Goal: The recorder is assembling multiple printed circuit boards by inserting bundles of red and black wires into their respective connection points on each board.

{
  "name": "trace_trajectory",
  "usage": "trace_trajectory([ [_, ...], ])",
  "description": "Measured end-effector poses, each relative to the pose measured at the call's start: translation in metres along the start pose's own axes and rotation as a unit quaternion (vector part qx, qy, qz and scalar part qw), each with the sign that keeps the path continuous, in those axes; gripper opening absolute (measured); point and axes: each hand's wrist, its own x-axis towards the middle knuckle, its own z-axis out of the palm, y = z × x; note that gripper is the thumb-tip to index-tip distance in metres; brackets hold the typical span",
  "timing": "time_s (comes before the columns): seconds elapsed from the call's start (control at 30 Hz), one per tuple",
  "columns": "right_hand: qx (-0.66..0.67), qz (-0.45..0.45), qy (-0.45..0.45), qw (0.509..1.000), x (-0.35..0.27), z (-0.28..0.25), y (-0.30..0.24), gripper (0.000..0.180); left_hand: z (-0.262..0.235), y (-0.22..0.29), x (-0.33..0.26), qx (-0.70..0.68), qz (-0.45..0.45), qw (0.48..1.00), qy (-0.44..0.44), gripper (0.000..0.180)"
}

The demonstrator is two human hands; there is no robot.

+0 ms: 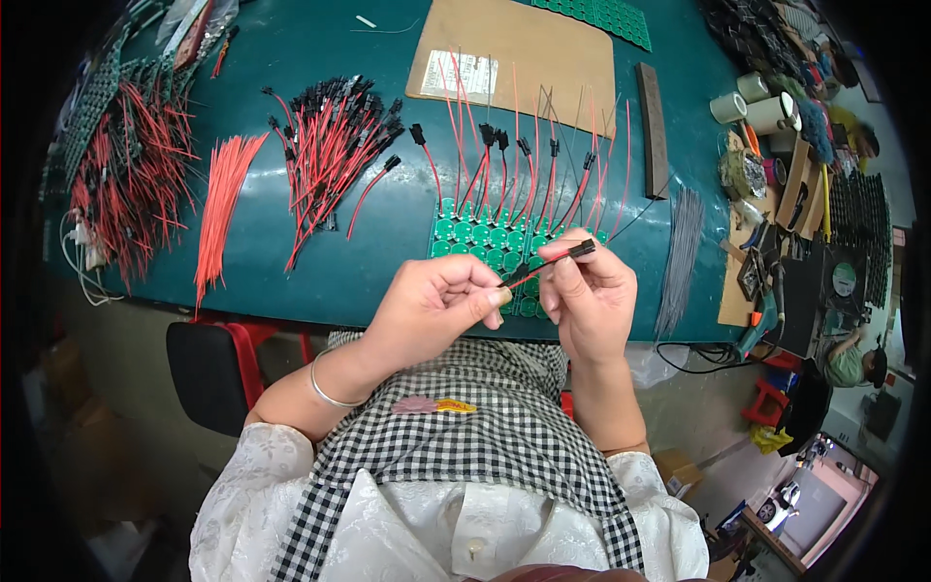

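The left hand (436, 299) is pinched narrow, thumb against forefinger, on the wire end of a red-and-black lead (526, 274). The right hand (593, 296) also holds it, thumb and fingers closed around the stretch nearer the black connector (582, 248), which sticks out just past the fingertips. So the lead spans the gap between the two hands, its long axis running aslant from lower left, at the left fingertips, to upper right, with the connector pointing away from the left hand and the wire end lying within that pinch. Whether the wire tips meet anything inside the left fingers is hidden.

Just beyond the hands, on the side away from the body, lie the green circuit boards (475, 231) with rows of round cells. The hands and the lead cover part of their near side in this view; how far above them the lead hangs cannot be told. Both hands seem about equally near the boards. From the boards' far side, other leads (529, 175) with black connectors point away from the person.

Farther left on the table (330, 276) are a heap of connector leads (335, 145) and a red wire bundle (226, 209); to the right lies a grey wire bundle (682, 262).
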Motion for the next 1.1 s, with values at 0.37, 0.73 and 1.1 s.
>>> trace_trajectory([
  [0.37, -0.044, -0.052, 0.103, 0.992, -0.011, -0.028, -0.005, 0.004, 0.006, -0.004, 0.004, 0.066, 0.004, 0.998, -0.010, 0.010],
  [0.73, -0.334, -0.018, 0.165, 0.928, 0.005, -0.056, 0.021, 0.012, -0.014, -0.023, 0.007, 0.095, 0.108, 0.985, 0.095, 0.010],
  [1.1, -0.351, -0.038, 0.210, 0.912, 0.007, -0.055, 0.027, 0.016, -0.013, -0.030, 0.004, 0.095, 0.147, 0.978, 0.116, 0.011],
])
